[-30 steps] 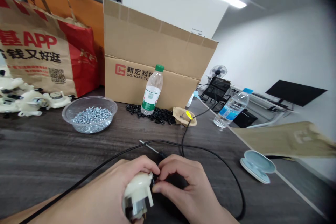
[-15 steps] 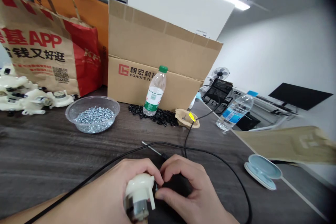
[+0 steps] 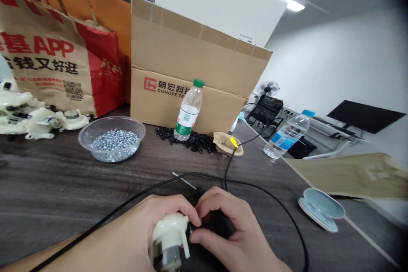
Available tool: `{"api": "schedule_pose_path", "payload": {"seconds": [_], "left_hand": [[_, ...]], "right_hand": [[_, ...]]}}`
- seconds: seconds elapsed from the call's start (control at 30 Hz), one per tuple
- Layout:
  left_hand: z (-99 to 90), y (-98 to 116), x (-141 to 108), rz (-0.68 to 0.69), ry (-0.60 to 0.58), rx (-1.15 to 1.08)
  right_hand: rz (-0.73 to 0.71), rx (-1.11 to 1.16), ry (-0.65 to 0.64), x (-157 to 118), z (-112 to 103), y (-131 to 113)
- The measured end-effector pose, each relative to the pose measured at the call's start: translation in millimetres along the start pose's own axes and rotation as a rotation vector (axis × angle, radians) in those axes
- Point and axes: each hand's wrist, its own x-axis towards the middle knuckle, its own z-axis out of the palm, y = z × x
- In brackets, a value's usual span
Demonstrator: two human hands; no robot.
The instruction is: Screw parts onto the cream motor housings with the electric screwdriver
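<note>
My left hand grips a white plastic housing with a small metal motor at its lower end. My right hand pinches at the housing's edge, where a small metal part glints between the fingers. Beyond the fingers a thin metal shaft runs into a black tool body, most of it hidden behind my right hand. A black cable crosses above my left wrist and curves past my right hand.
A glass bowl of screws, several white housings, black plastic pieces and two water bottles stand on the dark wood table. Behind them are a cardboard box and a paper bag. A pale blue case lies right.
The whole scene has drifted slightly right in the view as my head turned. My right fingers have stayed at the housing's edge, and the housing has tilted a little.
</note>
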Motion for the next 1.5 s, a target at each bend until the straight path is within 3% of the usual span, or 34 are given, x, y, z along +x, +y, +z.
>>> {"api": "schedule_pose_path", "payload": {"seconds": [0.4,0.63,0.8,0.97,1.1,1.2,1.27,1.37,1.5], "left_hand": [[0.9,-3.4,-3.6,0.045,0.024,-0.125],[5.9,-11.4,-4.3,-0.043,0.065,-0.139],[7.9,-18.3,4.1,-0.048,0.159,-0.208],[8.5,-9.8,9.7,-0.019,0.247,-0.310],[7.7,1.2,6.3,0.001,0.411,-0.362],[6.5,2.3,5.5,0.005,0.455,-0.405],[6.7,0.3,7.7,-0.003,0.360,-0.480],[11.0,-2.5,13.2,-0.070,0.115,-0.728],[21.3,-5.9,17.6,-0.210,-0.084,-1.042]], "right_hand": [[-0.002,-0.037,-0.033,0.4,-2.4,-3.3],[0.103,-0.218,-0.050,-1.3,-26.6,-8.8],[0.316,-0.536,-0.188,2.8,-38.1,-3.1],[0.408,-0.692,-0.265,3.4,-32.4,2.8],[0.495,-0.781,-0.218,-1.8,-33.6,0.5],[0.489,-0.659,-0.143,-4.2,-37.2,0.4],[0.439,-0.497,-0.055,-4.3,-36.6,0.9],[0.402,-0.184,0.035,-4.5,-29.6,-2.1],[0.395,0.118,-0.054,-8.9,-18.5,-10.5]]}}
